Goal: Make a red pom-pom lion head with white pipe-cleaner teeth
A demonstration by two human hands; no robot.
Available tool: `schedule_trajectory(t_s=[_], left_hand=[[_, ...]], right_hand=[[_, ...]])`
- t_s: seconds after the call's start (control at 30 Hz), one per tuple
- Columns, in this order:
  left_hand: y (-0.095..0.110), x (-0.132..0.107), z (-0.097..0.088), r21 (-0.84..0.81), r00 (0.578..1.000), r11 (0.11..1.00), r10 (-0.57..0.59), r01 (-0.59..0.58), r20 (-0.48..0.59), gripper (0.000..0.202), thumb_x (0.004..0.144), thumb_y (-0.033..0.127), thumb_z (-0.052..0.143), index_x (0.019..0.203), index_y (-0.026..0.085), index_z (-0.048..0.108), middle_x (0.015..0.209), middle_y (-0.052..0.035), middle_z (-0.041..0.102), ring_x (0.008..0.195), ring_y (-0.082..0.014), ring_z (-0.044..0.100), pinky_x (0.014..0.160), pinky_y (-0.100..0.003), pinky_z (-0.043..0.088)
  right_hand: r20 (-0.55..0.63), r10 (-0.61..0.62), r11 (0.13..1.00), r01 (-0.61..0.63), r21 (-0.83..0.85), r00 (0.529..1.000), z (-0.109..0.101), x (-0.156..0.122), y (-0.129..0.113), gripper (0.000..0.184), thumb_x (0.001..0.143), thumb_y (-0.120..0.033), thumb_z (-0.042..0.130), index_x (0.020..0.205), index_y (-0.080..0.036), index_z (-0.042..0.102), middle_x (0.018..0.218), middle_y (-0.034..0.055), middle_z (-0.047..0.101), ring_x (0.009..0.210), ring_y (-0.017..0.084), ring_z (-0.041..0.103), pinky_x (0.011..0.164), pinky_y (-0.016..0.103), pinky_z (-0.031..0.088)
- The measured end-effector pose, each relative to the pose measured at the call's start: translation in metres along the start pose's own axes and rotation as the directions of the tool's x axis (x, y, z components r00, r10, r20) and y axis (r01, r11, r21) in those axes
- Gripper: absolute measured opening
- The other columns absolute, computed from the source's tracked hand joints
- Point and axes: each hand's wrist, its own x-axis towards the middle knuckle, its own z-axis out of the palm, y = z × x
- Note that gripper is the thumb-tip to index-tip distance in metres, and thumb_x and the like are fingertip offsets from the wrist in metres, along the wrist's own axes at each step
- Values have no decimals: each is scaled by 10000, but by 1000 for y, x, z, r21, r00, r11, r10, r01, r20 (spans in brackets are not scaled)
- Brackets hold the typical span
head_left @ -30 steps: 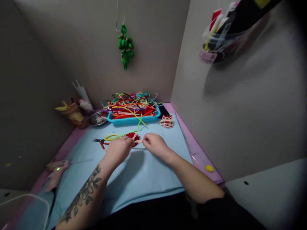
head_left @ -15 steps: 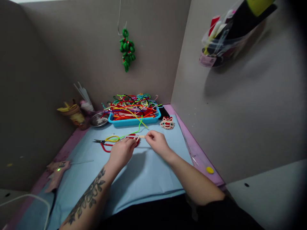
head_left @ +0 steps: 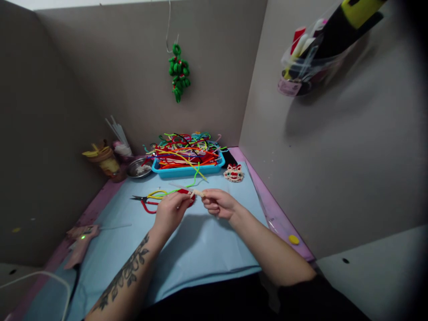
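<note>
A cream pipe cleaner (head_left: 198,193), partly coiled, stretches between my two hands above the blue sheet. My left hand (head_left: 171,206) pinches its left end, where a thin pale strand sticks out. The other end is in the closed fingers of my right hand (head_left: 219,203). Behind my left fingertips lies a red round piece (head_left: 190,200), mostly covered. Scissors (head_left: 150,197) with one yellow and one red handle rest left of my left hand. A bright green pipe cleaner (head_left: 195,177) runs behind the hands.
At the back stands a blue tray (head_left: 190,171) heaped with coloured pipe cleaners. A cream and red face ornament (head_left: 234,174) lies right of it, a metal bowl (head_left: 139,168) left. A pink glue gun (head_left: 80,243) lies front left. A green ornament (head_left: 179,73) hangs on the wall.
My right hand has turned, with its curled fingers now showing below the thumb. The cream piece between the hands looks more coiled and tilted. The camera view has shifted slightly.
</note>
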Motion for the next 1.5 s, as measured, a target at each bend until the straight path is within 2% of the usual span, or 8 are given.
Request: schedule_trajectory(t_s=[0.2,0.43,0.57,0.7,0.87,0.97,1.3,1.5], left_hand=[[-7,3,-7,66,994,994,95,-92,-59,225,892,304,528,804,201,708,755,-58,711,723,-167,634,746,-307,469],[-12,13,-26,14,919,943,319,-332,232,311,943,294,425,841,268,717,847,-17,734,865,-144,618,1052,-408,261],[-6,19,-32,45,831,918,336,-395,443,294,940,233,427,869,280,708,877,-8,722,922,-147,593,1077,-417,203],[-5,24,-30,123,766,899,280,-421,579,233,906,209,479,804,234,686,793,-28,685,854,-174,584,988,-409,303],[-6,25,-22,210,788,903,192,-375,585,182,885,199,500,801,205,662,797,-54,670,762,-179,597,796,-335,394],[0,24,-20,309,833,908,71,-282,549,159,891,213,494,895,195,653,806,-72,670,716,-191,619,690,-309,408],[16,18,-20,478,898,874,-139,-87,417,319,943,332,387,880,180,660,852,-81,699,681,-178,639,559,-251,374],[14,11,-15,413,945,910,-112,-26,308,277,925,315,427,836,194,659,838,-55,695,698,-161,627,562,-240,369]], right_hand=[[179,70,996,-58,-69,981,-3,-1,2,187,699,-247,650,772,-157,504,510,-97,416,339,-2,206,340,141,91],[177,111,896,-22,-444,978,-3,-8,-3,212,626,-300,686,675,-130,568,419,-90,426,340,22,258,358,173,129],[139,43,683,73,-727,989,-2,-16,-10,149,668,-261,656,683,-116,629,486,-68,473,458,44,359,457,182,246],[37,-129,380,84,-921,991,-2,-13,-5,75,682,-172,589,672,-133,651,558,-43,543,546,75,441,537,196,313],[-53,-354,6,-54,-999,934,10,-8,5,127,726,-158,548,671,-157,662,641,10,637,610,119,519,550,226,293],[-75,-466,-107,-140,-984,882,13,-8,5,165,782,-196,520,734,-173,676,749,47,678,666,146,549,567,247,292],[-86,-709,62,-59,-996,700,4,-4,7,149,803,-208,499,733,-177,627,733,21,630,687,137,535,639,233,347],[-236,-705,413,117,-903,669,2,-1,7,159,762,-298,520,665,-180,564,569,-32,505,554,114,450,551,228,330]])
